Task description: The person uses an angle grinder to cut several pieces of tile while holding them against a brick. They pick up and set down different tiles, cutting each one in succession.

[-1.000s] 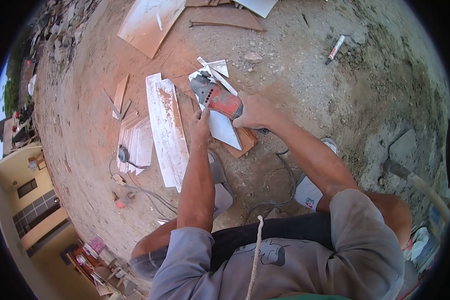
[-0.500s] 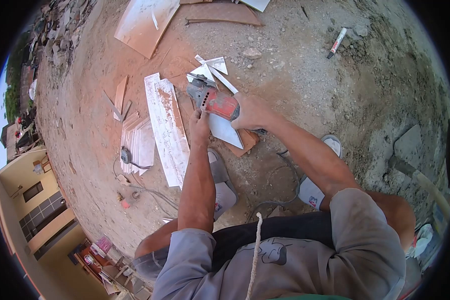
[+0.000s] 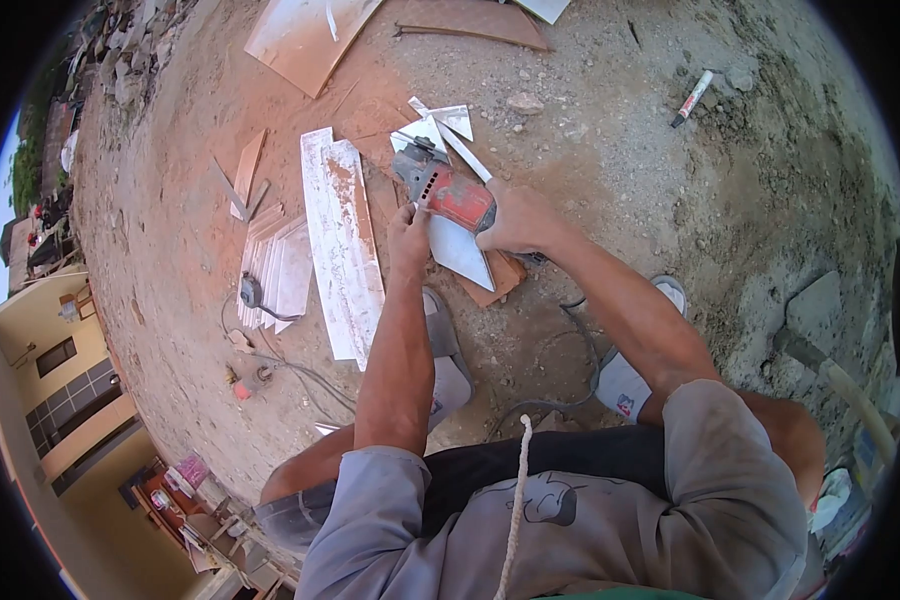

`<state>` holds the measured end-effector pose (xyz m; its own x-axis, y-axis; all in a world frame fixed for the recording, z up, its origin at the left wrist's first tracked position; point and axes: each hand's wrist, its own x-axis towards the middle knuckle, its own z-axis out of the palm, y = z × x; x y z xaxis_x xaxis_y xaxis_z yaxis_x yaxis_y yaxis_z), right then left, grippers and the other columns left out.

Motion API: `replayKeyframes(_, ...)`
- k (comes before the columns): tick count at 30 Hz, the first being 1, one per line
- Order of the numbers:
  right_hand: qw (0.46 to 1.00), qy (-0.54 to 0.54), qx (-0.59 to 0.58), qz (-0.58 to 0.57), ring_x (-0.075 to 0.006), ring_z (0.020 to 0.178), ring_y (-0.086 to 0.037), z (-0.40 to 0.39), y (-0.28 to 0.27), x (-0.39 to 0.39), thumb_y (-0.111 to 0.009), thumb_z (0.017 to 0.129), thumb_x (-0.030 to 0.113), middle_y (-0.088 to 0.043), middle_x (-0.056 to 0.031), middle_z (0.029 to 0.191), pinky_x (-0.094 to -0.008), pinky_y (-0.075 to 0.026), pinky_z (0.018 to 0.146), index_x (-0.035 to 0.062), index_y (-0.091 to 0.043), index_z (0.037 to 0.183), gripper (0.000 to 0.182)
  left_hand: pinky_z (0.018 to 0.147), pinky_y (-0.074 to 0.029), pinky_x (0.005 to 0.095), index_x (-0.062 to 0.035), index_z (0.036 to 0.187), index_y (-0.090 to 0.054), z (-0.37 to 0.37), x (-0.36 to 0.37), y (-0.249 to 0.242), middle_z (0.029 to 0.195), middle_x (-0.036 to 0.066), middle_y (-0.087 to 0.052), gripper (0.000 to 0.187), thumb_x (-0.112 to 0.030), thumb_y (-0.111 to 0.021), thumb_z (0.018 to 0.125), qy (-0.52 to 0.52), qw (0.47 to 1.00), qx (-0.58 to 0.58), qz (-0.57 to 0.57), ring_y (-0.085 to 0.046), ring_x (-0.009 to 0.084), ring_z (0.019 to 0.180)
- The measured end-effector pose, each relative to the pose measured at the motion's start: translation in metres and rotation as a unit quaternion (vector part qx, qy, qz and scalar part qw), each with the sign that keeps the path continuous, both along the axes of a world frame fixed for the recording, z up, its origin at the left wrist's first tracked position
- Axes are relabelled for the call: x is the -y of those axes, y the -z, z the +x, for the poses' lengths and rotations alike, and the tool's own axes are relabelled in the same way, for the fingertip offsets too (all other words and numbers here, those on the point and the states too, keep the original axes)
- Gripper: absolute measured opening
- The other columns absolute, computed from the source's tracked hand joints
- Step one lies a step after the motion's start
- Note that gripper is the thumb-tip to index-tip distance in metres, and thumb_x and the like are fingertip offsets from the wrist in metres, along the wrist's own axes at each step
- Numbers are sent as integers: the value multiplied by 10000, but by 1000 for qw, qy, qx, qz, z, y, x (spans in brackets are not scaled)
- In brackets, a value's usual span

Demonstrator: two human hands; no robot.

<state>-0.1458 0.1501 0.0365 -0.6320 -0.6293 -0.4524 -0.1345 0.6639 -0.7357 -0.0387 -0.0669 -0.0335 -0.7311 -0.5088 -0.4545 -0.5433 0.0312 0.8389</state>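
Note:
An angle grinder (image 3: 460, 200) with a worn red body and grey head lies over a white tile piece (image 3: 462, 258) on the ground. My right hand (image 3: 522, 218) is wrapped around the grinder's rear end. At the tile's left edge, just below the grinder head, my left hand (image 3: 407, 242) has its fingers closed; they appear to pinch the tile, though the grinder partly hides the contact. Beneath the tile shows a brown tile piece (image 3: 500, 278). Thin white offcuts (image 3: 454, 122) lie beyond the grinder head. The disc's cutting edge is hard to make out.
Long white tile strips (image 3: 340, 240) lie left of my left hand, beside a stack of cut tiles (image 3: 278, 262). A power cord (image 3: 315, 375) runs near my feet. A marker (image 3: 692, 98) lies far right; a large tile (image 3: 305, 45) lies ahead. A shovel (image 3: 840, 385) stands right.
The view has shifted slightly, so the ground items sit farther right and higher. Both hands keep their places at the grinder and tile, with little visible movement relative to them.

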Motion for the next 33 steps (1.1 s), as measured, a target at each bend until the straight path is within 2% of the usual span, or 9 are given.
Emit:
replayKeyframes(1,1000,-2,-1,0,-449,982,-662,-1,-4,-1,-757,602,362,-671,-313,1025,-474,-533,868,-26,-557,1221,757,641,-449,227,-32,1090,-651,0,-1,-1,891,-10,-651,198,-187,-575,991,-10,1000,-2,0,-574,62,733)
replayKeyframes(3,1000,-7,16,0,-422,1024,-661,-3,-14,-4,-758,614,326,-678,-278,1050,-462,-532,883,-31,-577,1119,644,631,-442,230,-33,1064,-657,-1,2,0,866,-11,-647,200,-203,-585,988,-3,1000,16,-25,-568,62,716)
replayKeyframes(5,1000,-7,18,2,-424,1020,-661,-2,-16,-5,-759,612,329,-679,-278,1048,-462,-530,884,-33,-578,1124,652,621,-436,233,-33,1037,-664,0,5,5,841,-13,-643,206,-220,-596,985,4,998,34,-49,-563,63,700)
replayKeyframes(7,1000,-9,19,6,-427,1017,-661,-1,-17,-6,-760,611,333,-679,-278,1046,-462,-529,884,-35,-580,1129,661,651,-453,308,25,938,-689,0,2,6,771,51,-656,339,-312,-662,917,-6,996,6,-89,-574,125,714)
replayKeyframes(10,1000,-9,16,5,-431,1010,-661,0,-14,-9,-761,610,335,-677,-288,1045,-465,-530,882,-37,-579,1152,682,601,-413,248,-33,926,-674,-1,-1,2,782,-9,-619,236,-257,-616,977,3,996,12,-87,-539,70,680)
replayKeyframes(12,1000,-8,5,-4,-449,946,-668,1,-7,-9,-752,601,372,-676,-311,988,-475,-530,842,-32,-561,1205,751,602,-414,251,-30,924,-671,-1,-2,0,777,-7,-616,231,-248,-614,974,2,996,12,-93,-538,71,680)
replayKeyframes(26,1000,-19,8,14,-453,972,-660,-5,-9,3,-760,599,382,-672,-312,1018,-470,-526,859,-38,-562,1190,752,647,-441,266,1,925,-685,-4,-7,-1,804,8,-641,213,-203,-627,941,-13,994,8,-104,-563,80,724)
replayKeyframes(28,999,-24,7,19,-452,977,-659,-8,-11,7,-760,599,383,-671,-312,1025,-469,-524,864,-43,-562,1188,753,688,-490,343,44,959,-691,-5,-6,1,793,135,-695,325,-276,-664,910,-18,992,1,-129,-637,189,732)
replayKeyframes(33,999,-29,10,11,-440,996,-657,-13,-12,17,-767,594,379,-666,-306,1038,-461,-522,873,-52,-562,1176,753,714,-497,347,40,979,-696,-6,-7,-10,831,147,-709,317,-266,-675,896,2,990,23,-142,-658,198,769)
